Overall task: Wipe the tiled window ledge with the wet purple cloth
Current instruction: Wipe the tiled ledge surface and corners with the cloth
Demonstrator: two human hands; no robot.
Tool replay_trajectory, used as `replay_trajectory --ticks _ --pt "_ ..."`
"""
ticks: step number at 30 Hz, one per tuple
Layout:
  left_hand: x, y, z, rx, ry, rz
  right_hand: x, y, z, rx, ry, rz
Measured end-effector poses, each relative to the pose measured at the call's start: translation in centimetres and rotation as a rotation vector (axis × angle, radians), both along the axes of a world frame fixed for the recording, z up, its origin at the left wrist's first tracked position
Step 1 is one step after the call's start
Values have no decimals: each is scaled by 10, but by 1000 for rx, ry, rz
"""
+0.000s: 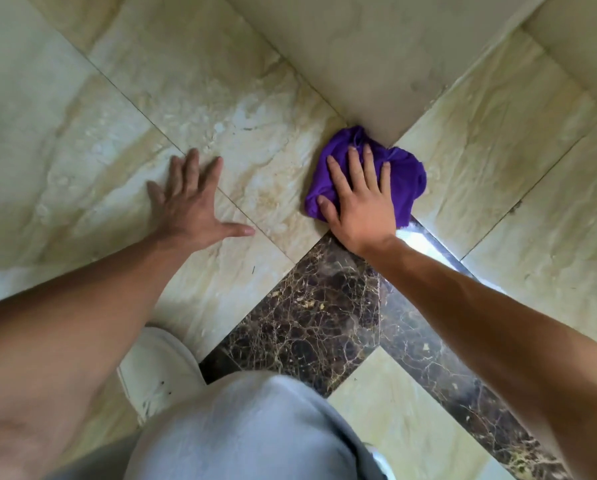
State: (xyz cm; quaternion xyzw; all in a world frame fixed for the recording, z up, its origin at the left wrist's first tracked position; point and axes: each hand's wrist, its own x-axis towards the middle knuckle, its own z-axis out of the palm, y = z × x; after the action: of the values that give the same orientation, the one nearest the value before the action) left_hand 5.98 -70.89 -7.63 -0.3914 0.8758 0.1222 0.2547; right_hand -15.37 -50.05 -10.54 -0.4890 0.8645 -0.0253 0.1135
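Nearest the camera, a knee in pale grey trousers [255, 431] is filling the bottom of the view, and a white shoe [158, 368] is showing just left of it. Both are lying well nearer than the purple cloth [394, 171], which is serving here as the landmark. Between the knee and the cloth, a band of dark brown veined marble [317, 306] is running diagonally, and its upper point is ending just below the cloth. A bright glare [425, 244] is sitting on the dark band just below and right of the cloth.

The right hand [359, 206] is lying flat on the cloth with fingers spread and extended, pressing down rather than clutching; the palm is covering the cloth's lower left part. Well to the left of the cloth, the left hand [189, 202] is resting open on the cream tiled surface [220, 109], fingers splayed, holding nothing.

The cloth is bunched and wrinkled, vivid purple, its folds spilling out right of the hand. Its far edge is touching the corner of a plain beige block [376, 64] that is rising just beyond it. Left of the cloth, the cream tile is looking patchy and pale, with thin grout lines crossing it.
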Motion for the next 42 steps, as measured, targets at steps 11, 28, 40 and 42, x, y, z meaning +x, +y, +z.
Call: replay_trajectory --ticks 11,28,40,42 --pt "-6 -33 -5 -21 61 64 -3 -106 -15 -111 -7 17" --pt "2 -106 11 -48 8 180 -17 -169 -2 -23 -35 189" --pt "36 -224 -14 -9 61 247 -11 -299 -14 -62 44 151" --pt "35 -227 -18 8 78 238 -11 -330 -14 -66 54 157"
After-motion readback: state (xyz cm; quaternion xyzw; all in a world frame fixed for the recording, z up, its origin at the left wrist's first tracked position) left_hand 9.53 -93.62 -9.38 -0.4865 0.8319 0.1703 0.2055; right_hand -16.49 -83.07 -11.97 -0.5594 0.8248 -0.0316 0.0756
